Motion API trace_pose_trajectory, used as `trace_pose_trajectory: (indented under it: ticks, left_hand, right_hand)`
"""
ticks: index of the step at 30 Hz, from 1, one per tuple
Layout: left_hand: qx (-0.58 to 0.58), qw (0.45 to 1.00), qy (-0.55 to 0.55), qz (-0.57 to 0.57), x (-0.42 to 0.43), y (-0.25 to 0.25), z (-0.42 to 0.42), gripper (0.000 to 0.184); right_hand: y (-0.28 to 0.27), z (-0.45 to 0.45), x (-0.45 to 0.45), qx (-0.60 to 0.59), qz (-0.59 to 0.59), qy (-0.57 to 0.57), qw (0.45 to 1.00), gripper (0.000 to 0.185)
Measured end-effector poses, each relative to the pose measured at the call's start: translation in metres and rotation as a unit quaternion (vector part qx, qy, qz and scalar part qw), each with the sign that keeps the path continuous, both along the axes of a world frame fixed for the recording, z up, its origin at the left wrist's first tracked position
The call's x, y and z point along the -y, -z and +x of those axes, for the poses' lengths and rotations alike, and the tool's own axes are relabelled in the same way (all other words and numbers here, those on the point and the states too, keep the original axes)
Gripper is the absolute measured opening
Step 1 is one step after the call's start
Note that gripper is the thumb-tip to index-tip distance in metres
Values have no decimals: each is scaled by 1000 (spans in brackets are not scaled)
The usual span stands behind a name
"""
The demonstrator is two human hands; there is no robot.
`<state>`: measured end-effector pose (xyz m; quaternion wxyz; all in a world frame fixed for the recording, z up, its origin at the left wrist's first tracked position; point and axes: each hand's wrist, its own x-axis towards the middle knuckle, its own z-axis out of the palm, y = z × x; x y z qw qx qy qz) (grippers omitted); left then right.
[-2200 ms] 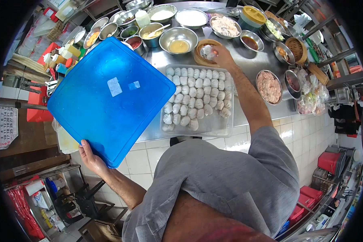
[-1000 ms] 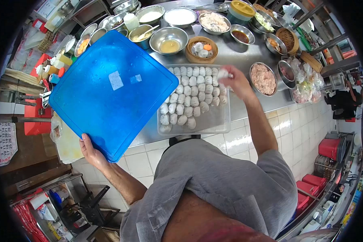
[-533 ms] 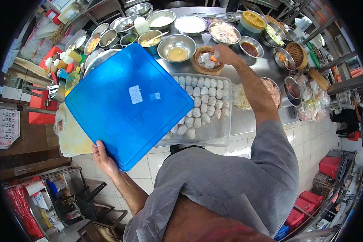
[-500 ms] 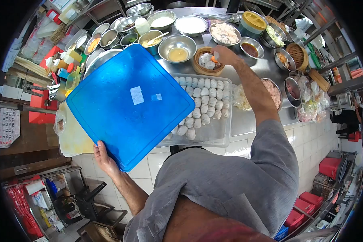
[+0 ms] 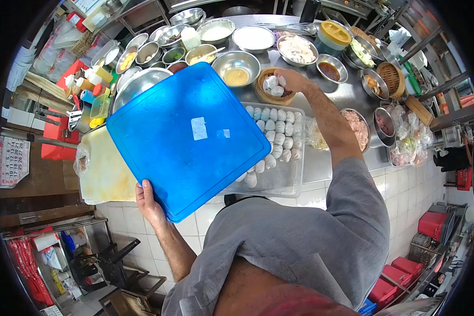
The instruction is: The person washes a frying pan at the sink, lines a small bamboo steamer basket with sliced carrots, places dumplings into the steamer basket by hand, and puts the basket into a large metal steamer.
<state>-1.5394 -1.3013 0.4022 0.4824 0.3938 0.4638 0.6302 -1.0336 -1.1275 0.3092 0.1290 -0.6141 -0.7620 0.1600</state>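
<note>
Counter edge [image 5: 321, 171] runs under the blue lid [image 5: 179, 152], pinched by left fingers [image 5: 146, 190]; grip of right fingers [image 5: 288, 77] unclear.

On my left: calendar [image 5: 10, 162], squeeze bottles [image 5: 83, 84], yellowed board [image 5: 104, 171]. I see red bins [image 5: 407, 267] lower right, whisk [image 5: 299, 27] far across.

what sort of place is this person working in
Probably a commercial kitchen, perhaps a restaurant's: a plastic tray holds rows of white dumplings, a bamboo steamer stands just beyond it, and the worktop is metal.
</note>
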Motion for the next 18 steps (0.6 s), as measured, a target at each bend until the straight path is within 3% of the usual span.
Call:
trace_pose_trajectory:
  ticks: [3,5,9,10,11,13,14,16,17,18]
  left_hand:
    - [28,999,-1,-22,-2,10,3,21]
    - [24,999,25,-18,-4,18,3,22]
    - [24,997,67,-35,-6,29,12,21]
    - [37,997,62,-43,-8,31,19,17]
    - [38,996,71,-45,-13,40,18,17]
    - [46,986,153,-48,-18,62,17,13]
    - [57,983,161,-68,-19,58,28,11]
    - [59,975,203,-70,-29,79,31,11]
    - [57,967,237,-71,-33,92,32,12]
    - [50,961,262,-74,-37,99,36,14]
  right_hand:
    - [-2,-1,4,-36,-32,6,999,47]
    - [6,4,6,-41,150,-36,987,44]
    - [-39,-14,61,-116,242,100,958,38]
    - [-44,-25,88,-260,122,154,945,33]
    - [-46,-35,115,-396,0,202,896,28]
    - [-30,-42,166,-439,-153,172,868,23]
    - [-25,-45,186,-438,-152,182,867,23]
    - [-16,-44,215,-154,12,275,949,26]
    - [-2,-38,225,-153,13,282,947,26]
    - [13,-30,233,-127,93,317,935,27]
